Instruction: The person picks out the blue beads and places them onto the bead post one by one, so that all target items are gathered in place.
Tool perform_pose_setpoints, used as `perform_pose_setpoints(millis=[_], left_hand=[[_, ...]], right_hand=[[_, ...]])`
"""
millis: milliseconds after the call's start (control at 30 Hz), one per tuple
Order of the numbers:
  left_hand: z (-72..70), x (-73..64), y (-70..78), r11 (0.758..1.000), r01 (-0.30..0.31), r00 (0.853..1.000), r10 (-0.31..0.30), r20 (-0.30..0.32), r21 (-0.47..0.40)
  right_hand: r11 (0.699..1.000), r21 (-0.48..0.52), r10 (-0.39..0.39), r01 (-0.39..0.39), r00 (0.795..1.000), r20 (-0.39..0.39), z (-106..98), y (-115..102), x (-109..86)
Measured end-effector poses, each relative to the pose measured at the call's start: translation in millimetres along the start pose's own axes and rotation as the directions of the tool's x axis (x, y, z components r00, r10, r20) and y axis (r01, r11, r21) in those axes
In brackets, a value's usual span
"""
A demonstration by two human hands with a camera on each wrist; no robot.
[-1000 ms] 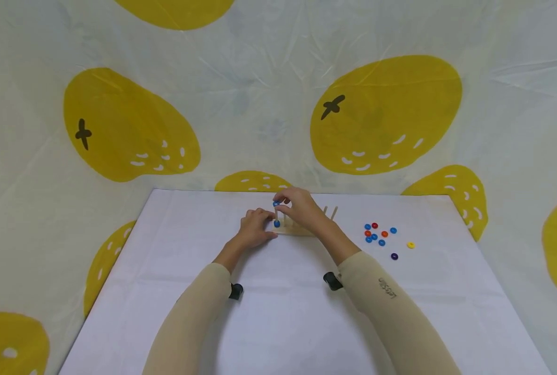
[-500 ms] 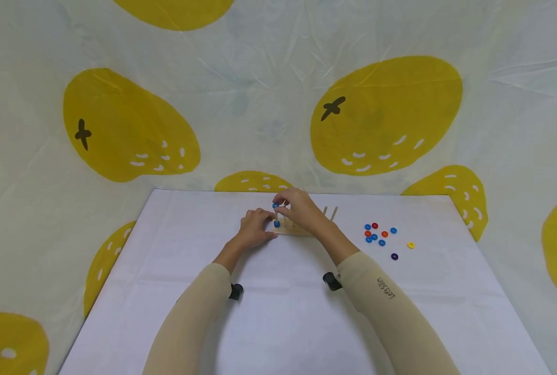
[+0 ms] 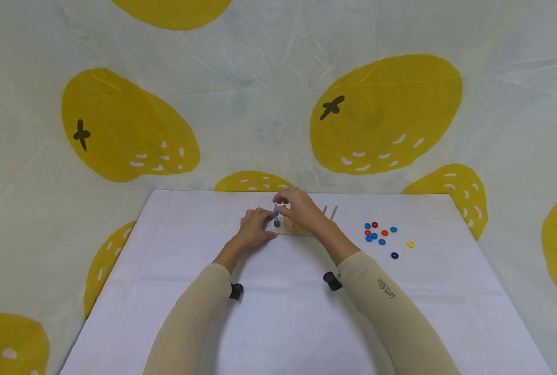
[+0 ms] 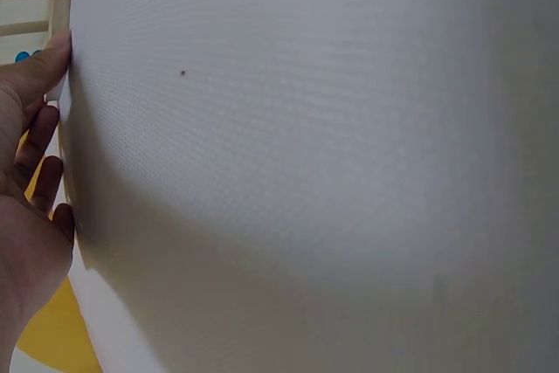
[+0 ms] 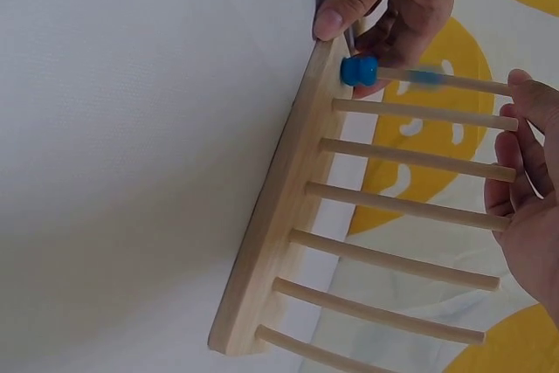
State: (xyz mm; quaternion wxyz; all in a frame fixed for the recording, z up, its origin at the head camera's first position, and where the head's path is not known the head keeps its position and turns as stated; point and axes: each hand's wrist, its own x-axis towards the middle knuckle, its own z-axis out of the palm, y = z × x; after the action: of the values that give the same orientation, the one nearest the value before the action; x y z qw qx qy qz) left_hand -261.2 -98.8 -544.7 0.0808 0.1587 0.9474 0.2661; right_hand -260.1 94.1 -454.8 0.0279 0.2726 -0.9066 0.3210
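Note:
A wooden peg stand (image 5: 271, 216) with a row of upright pegs rests on the table. My left hand (image 3: 254, 229) grips its left end, thumb on the near side and fingers behind. On the end peg, blue beads (image 5: 358, 71) sit stacked at the base. Another blue bead (image 5: 426, 76), blurred, is partway along the same peg, above the stack and apart from the fingers. My right hand (image 3: 298, 207) is at the top of that peg, thumb (image 5: 524, 85) beside the peg's tip, no bead between the fingers. The other visible pegs are bare.
Right of the stand lie loose ring beads: several blue ones (image 3: 382, 242), red (image 3: 374, 225), orange (image 3: 384, 233), yellow (image 3: 411, 244) and dark purple (image 3: 394, 255). A white cloth covers the table (image 3: 278, 323); a patterned curtain (image 3: 259, 104) hangs behind it.
The blue bead that was at my right fingertips atop the end peg has been let go and has slid down it. My left hand has stayed in place on the stand.

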Motion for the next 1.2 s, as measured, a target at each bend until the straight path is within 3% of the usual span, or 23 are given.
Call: perform_pose_setpoints(millis=[333, 600, 1000, 1200], left_hand=[[-1.0, -0.4, 1.8, 1.000, 0.010, 1.000, -0.010, 0.002, -0.015], [-3.4, -1.4, 4.3, 1.000, 0.008, 1.000, -0.008, -0.002, 0.000], [-4.4, -2.9, 2.9, 1.000, 0.017, 1.000, -0.017, 0.001, -0.006], [-4.1, -4.0, 4.4, 1.000, 0.006, 1.000, -0.006, 0.005, -0.030]], right_hand=[[1.000, -0.010, 0.015, -0.015, 1.000, 0.001, -5.2, -1.9, -4.1], [1.000, -0.025, -0.020, 0.018, 0.997, -0.080, -18.0, -4.0, -16.3], [0.999, -0.018, -0.051, 0.049, 0.979, -0.195, -46.1, -5.5, -49.9], [0.999, -0.032, -0.044, 0.037, 0.967, -0.251, -59.5, 3.7, -73.4]])
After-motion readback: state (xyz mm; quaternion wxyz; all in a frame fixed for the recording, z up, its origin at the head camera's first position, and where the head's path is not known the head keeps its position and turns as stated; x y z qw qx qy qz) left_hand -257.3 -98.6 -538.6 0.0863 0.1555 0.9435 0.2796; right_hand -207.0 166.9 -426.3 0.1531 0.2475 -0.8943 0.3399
